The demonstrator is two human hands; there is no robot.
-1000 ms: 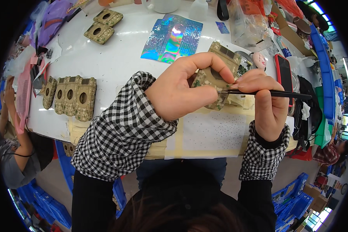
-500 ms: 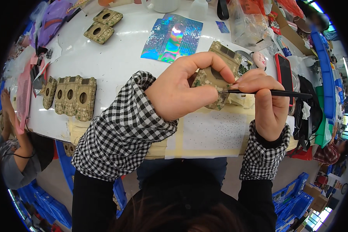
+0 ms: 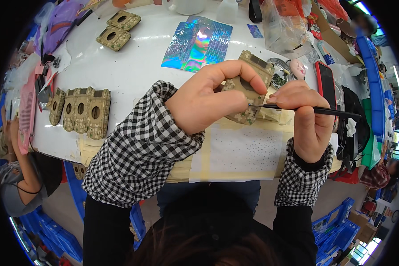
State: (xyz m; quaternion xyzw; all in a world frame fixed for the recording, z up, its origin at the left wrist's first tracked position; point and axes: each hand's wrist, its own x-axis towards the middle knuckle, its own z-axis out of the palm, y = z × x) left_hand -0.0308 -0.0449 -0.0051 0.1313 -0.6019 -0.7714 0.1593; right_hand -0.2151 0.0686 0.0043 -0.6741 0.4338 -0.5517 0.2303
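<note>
My left hand (image 3: 208, 99) grips a camouflage-painted model tank hull (image 3: 261, 66), thumb and bent forefinger around it; the hull is tilted, and the hand covers part of its round opening. In my right hand (image 3: 308, 117) is a slim black tool with a fine pointed tip (image 3: 348, 114), pinched between thumb and fingers. Its tip meets the near end of the hull beside my left thumb; whether it is a brush or tweezers I cannot tell. Below the hands lies a white sheet (image 3: 239, 153) dotted with tiny dark specks.
Several matching hulls (image 3: 98, 113) stand in a row at left, with two more hulls (image 3: 113, 37) at the back. A shiny holographic sheet (image 3: 195, 42) lies behind my hands. A red-edged phone (image 3: 326, 84) and coiled wire (image 3: 279, 73) are at right. Another person's arm (image 3: 24, 164) is far left.
The hull has tipped slightly in my left hand and shifted a little left. My right hand and the black tool have turned slightly, the tool's rear end dropping lower.
</note>
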